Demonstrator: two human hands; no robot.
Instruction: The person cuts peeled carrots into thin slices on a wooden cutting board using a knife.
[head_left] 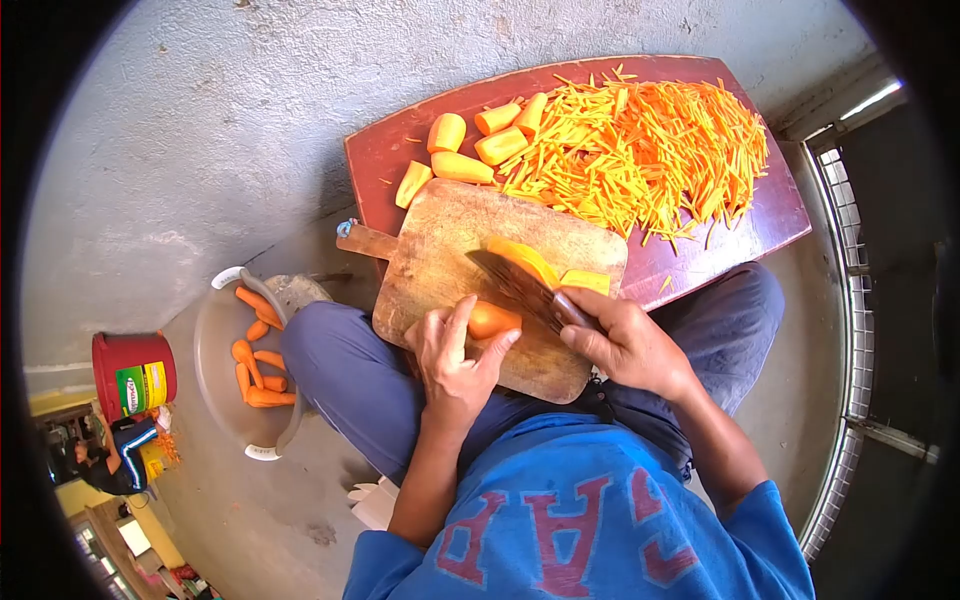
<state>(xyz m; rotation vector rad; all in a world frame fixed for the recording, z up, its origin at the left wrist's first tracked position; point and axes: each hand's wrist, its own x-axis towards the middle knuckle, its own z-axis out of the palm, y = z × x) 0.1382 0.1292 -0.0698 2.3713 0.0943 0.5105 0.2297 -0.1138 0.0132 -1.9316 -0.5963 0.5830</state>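
My left hand [458,355] grips a peeled carrot piece [492,320] on the wooden cutting board [430,250], thumb on one side and fingers on the other. In my right hand [628,342] is a knife [515,283], held by its dark handle. Its blade lies across the board, just beyond the carrot piece and beside some carrot slices [525,260]. Another cut carrot piece [585,281] rests near the board's right side. The board is tilted over my lap, its far edge on the red table [385,150].
A big heap of carrot strips [650,150] covers much of the table, with several peeled carrot chunks [460,167] to its left. On the floor at left stand a grey tub [215,370] of whole carrots and a red bucket [103,370]. Another person [125,455] is farther back.
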